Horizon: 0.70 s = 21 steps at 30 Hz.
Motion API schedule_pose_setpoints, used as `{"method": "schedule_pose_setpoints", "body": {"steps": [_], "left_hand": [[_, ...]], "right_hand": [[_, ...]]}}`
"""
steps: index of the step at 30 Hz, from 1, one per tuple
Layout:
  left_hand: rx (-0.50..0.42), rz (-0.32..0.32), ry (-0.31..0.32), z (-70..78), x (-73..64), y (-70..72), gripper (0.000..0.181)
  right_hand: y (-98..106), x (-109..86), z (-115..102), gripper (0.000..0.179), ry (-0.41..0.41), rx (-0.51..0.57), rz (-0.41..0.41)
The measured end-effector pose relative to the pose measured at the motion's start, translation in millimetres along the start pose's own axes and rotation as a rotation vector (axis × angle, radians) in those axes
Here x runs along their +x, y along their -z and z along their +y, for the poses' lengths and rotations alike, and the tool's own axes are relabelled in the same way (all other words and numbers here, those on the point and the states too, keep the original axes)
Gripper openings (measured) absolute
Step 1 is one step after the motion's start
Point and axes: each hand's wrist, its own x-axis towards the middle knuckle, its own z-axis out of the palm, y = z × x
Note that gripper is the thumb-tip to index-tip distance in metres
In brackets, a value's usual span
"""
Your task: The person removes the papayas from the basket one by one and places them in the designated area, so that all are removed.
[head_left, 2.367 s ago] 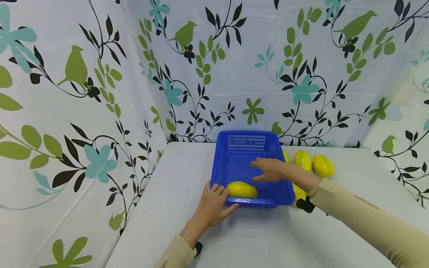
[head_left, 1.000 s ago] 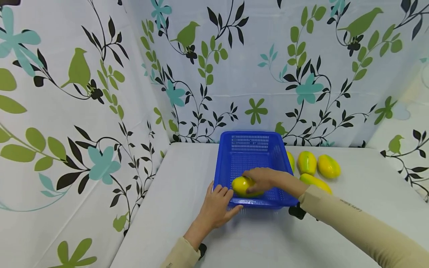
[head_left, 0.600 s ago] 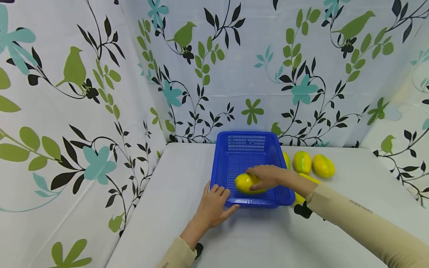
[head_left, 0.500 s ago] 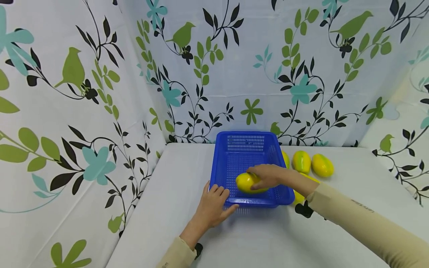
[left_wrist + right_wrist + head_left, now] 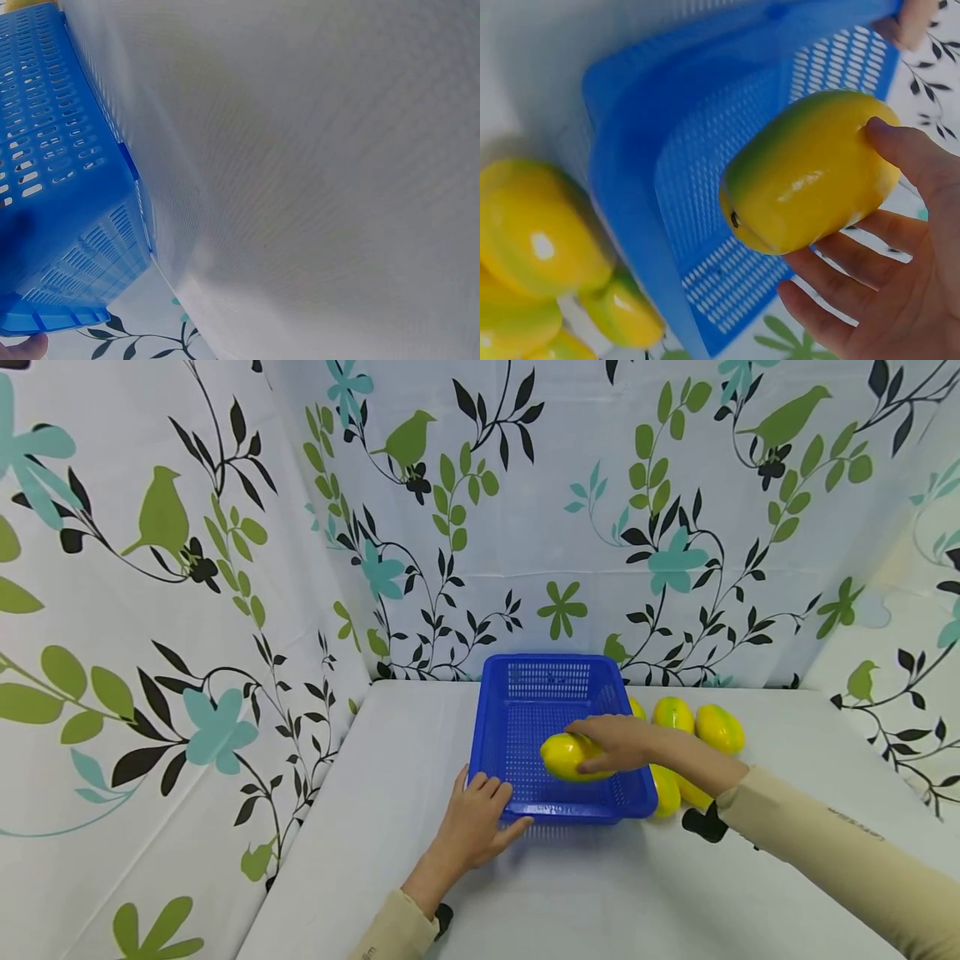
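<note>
In the head view a blue plastic basket (image 5: 551,814) stands on the white table. My left hand (image 5: 474,818) grips its near left corner, fingers over the rim and thumb along the front; in the left wrist view only a fingertip (image 5: 28,348) shows at the rim. Over the basket's inside, my right hand (image 5: 618,743) holds a yellow mango (image 5: 564,757) with a green streak. From the right wrist view, the thumb lies on one side of that mango (image 5: 810,176) and the fingers on the other, above the mesh floor.
Several more yellow-green mangoes (image 5: 720,729) lie on the table (image 5: 570,893) right of the basket, partly hidden by the right arm. A patterned cloth (image 5: 525,510) hangs behind and along both sides.
My right hand reached down to the mango at the basket's near side, took hold of it, and has lifted it up and to the right. The left hand has stayed at the corner.
</note>
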Motion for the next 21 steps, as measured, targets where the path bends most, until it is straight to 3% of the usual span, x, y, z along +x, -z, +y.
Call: {"method": "schedule_pose_setpoints", "body": {"steps": [10,21], "left_hand": [[-0.029,0.016,0.006,-0.5,0.6,0.2,0.051],[-0.012,-0.001,0.005,-0.2,-0.1,-0.7,0.052]], "right_hand": [[39,-44.9,33,0.063,-0.02,0.051,0.145],[27,-87.0,80,0.067,-0.124,0.098,0.139]]}}
